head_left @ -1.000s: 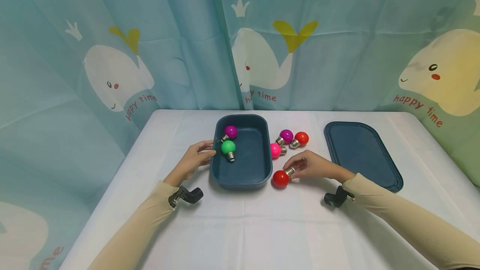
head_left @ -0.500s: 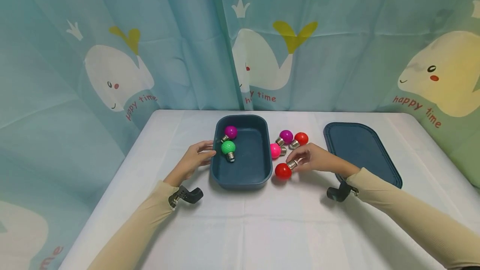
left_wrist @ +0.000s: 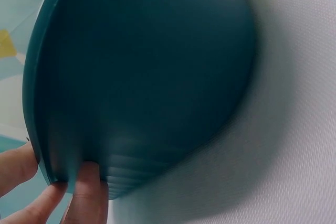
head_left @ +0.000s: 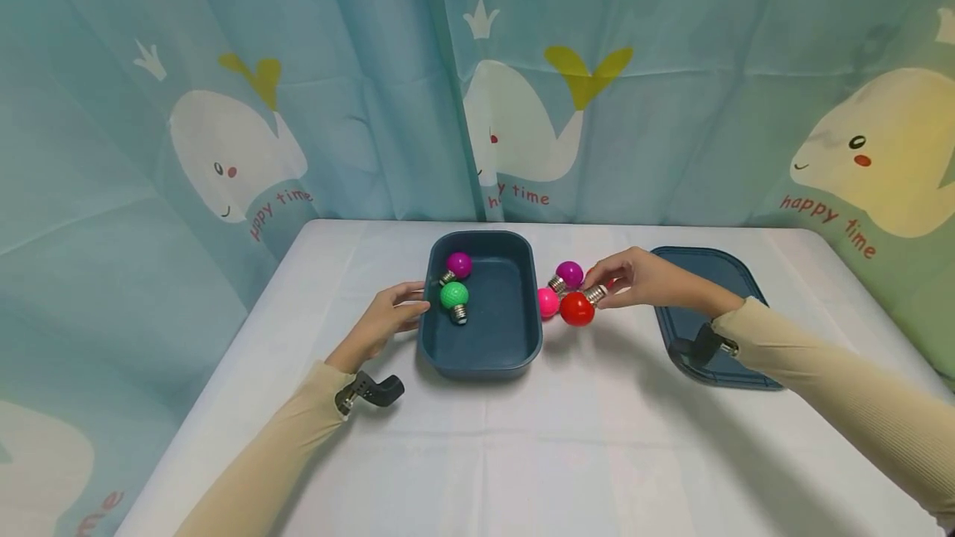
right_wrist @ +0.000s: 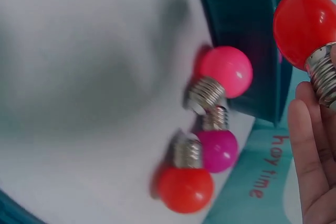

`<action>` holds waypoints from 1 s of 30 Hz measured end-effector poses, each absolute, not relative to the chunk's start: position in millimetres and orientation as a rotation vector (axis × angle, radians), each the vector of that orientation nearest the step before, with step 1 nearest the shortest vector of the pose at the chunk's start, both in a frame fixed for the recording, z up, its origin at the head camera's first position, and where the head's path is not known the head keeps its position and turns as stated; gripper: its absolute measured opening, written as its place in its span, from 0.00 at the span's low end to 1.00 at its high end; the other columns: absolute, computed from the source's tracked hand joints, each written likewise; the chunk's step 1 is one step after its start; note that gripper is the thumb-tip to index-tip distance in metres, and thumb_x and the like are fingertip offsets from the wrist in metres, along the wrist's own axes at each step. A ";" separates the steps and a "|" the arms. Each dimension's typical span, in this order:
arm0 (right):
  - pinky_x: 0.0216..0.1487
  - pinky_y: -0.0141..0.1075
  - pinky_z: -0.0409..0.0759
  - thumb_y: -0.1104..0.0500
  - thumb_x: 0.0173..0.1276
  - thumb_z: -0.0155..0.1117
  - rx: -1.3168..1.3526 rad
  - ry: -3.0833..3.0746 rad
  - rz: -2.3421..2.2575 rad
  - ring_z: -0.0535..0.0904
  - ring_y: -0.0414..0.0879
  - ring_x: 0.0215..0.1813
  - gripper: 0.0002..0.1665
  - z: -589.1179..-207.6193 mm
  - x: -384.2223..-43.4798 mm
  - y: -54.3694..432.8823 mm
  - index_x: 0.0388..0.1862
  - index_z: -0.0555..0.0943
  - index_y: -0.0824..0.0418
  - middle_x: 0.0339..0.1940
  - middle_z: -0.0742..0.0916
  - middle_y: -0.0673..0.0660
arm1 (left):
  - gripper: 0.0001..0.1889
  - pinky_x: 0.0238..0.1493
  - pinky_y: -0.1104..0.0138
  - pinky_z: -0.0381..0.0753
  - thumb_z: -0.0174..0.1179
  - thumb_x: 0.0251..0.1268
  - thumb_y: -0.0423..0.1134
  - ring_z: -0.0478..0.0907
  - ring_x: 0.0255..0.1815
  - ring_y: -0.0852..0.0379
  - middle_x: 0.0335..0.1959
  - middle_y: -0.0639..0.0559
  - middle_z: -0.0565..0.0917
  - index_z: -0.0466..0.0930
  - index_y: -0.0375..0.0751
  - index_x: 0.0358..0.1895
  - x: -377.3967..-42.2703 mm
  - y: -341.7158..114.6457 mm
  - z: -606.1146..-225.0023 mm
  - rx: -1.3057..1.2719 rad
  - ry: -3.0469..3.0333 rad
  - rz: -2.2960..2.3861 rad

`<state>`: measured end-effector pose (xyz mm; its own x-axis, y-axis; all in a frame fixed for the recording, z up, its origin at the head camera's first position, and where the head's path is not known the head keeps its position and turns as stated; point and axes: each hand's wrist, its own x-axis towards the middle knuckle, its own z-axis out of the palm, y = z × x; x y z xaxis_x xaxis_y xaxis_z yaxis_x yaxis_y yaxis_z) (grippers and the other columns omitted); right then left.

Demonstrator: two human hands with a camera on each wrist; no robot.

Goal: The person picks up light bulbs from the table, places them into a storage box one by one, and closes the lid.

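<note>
My right hand (head_left: 643, 278) pinches a red light bulb (head_left: 578, 310) by its metal screw base, raised above the table to the right of the dark blue bin (head_left: 481, 360). In the right wrist view, the same red bulb (right_wrist: 303, 27) points its globe away from the fingers. My left hand (head_left: 382, 317) touches the bin's left side, its fingertips (left_wrist: 88, 182) against the wall near the rim. Inside the bin lie a purple bulb (head_left: 458, 264) and a green textured bulb (head_left: 453, 295).
Right of the bin lie a pink bulb (right_wrist: 227, 71), a purple bulb (right_wrist: 217, 150) and an orange-red bulb (right_wrist: 186, 190), the last mostly hidden by my right hand in the head view. A dark blue lid (head_left: 705, 262) lies flat beneath my right forearm. A whale-print curtain (head_left: 671, 147) hangs behind.
My right hand has lifted the red bulb off the table and moved it slightly right and away from me. My left hand stays at the bin.
</note>
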<state>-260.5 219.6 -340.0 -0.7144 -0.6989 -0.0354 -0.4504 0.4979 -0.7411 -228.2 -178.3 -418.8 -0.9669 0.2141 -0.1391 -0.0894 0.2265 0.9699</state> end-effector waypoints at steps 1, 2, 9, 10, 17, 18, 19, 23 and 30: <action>0.45 0.32 0.85 0.65 0.54 0.71 -0.975 2.423 -1.040 0.81 0.41 0.40 0.17 -336.3 -262.2 219.3 0.44 0.82 0.67 0.43 0.86 0.63 | 0.27 0.59 0.51 0.77 0.54 0.68 0.36 0.72 0.61 0.40 0.63 0.31 0.68 0.61 0.33 0.68 -224.4 -174.4 -411.7 0.075 2.276 1.780; 0.45 0.32 0.85 0.65 0.54 0.71 -0.978 2.429 -1.031 0.81 0.41 0.40 0.17 -332.7 -264.2 218.4 0.44 0.82 0.67 0.43 0.86 0.63 | 0.27 0.60 0.51 0.77 0.53 0.68 0.34 0.71 0.62 0.40 0.64 0.31 0.68 0.61 0.33 0.68 -224.7 -173.8 -411.4 0.059 2.274 1.776; 0.46 0.34 0.85 0.66 0.55 0.71 -1.026 2.438 -0.964 0.83 0.45 0.42 0.18 -310.7 -279.1 208.3 0.46 0.81 0.66 0.44 0.86 0.62 | 0.26 0.61 0.51 0.76 0.51 0.69 0.32 0.69 0.64 0.37 0.65 0.30 0.66 0.59 0.32 0.69 -224.8 -174.1 -409.5 0.049 2.267 1.774; 0.46 0.34 0.85 0.66 0.55 0.71 -1.042 2.440 -0.957 0.83 0.45 0.43 0.18 -308.5 -281.4 206.1 0.46 0.82 0.67 0.43 0.86 0.62 | 0.27 0.61 0.51 0.76 0.51 0.69 0.33 0.69 0.64 0.37 0.65 0.30 0.66 0.59 0.32 0.69 -225.0 -174.2 -409.4 0.051 2.266 1.775; 0.47 0.35 0.85 0.66 0.56 0.70 -1.134 2.433 -0.910 0.83 0.51 0.46 0.17 -296.4 -296.7 183.3 0.45 0.82 0.67 0.43 0.86 0.62 | 0.26 0.60 0.51 0.76 0.51 0.69 0.33 0.70 0.63 0.37 0.65 0.30 0.67 0.59 0.32 0.69 -225.8 -174.0 -410.8 0.051 2.264 1.777; 0.47 0.35 0.85 0.66 0.56 0.70 -1.151 2.430 -0.901 0.83 0.51 0.46 0.17 -295.2 -298.7 179.5 0.45 0.82 0.66 0.42 0.86 0.62 | 0.26 0.60 0.52 0.77 0.52 0.69 0.33 0.70 0.63 0.38 0.65 0.31 0.67 0.59 0.32 0.69 -225.7 -173.9 -411.0 0.050 2.267 1.775; 0.47 0.35 0.85 0.65 0.56 0.70 -1.162 2.430 -0.891 0.83 0.51 0.46 0.16 -294.2 -300.6 175.6 0.45 0.82 0.65 0.42 0.87 0.61 | 0.27 0.60 0.52 0.77 0.52 0.69 0.33 0.70 0.63 0.38 0.64 0.31 0.67 0.59 0.32 0.69 -225.7 -173.9 -411.1 0.049 2.266 1.776; 0.47 0.35 0.85 0.63 0.56 0.71 -1.163 2.428 -0.865 0.84 0.50 0.45 0.16 -292.3 -306.3 159.3 0.45 0.83 0.63 0.41 0.87 0.59 | 0.27 0.60 0.53 0.77 0.52 0.69 0.33 0.71 0.63 0.39 0.64 0.31 0.67 0.60 0.33 0.69 -225.7 -173.6 -411.4 0.045 2.264 1.779; 0.48 0.39 0.85 0.63 0.56 0.71 -1.149 2.422 -0.847 0.83 0.49 0.45 0.15 -298.5 -316.8 130.4 0.44 0.83 0.62 0.42 0.87 0.59 | 0.26 0.60 0.53 0.77 0.53 0.68 0.33 0.71 0.62 0.39 0.64 0.31 0.68 0.60 0.32 0.68 -224.5 -172.0 -411.2 0.044 2.258 1.779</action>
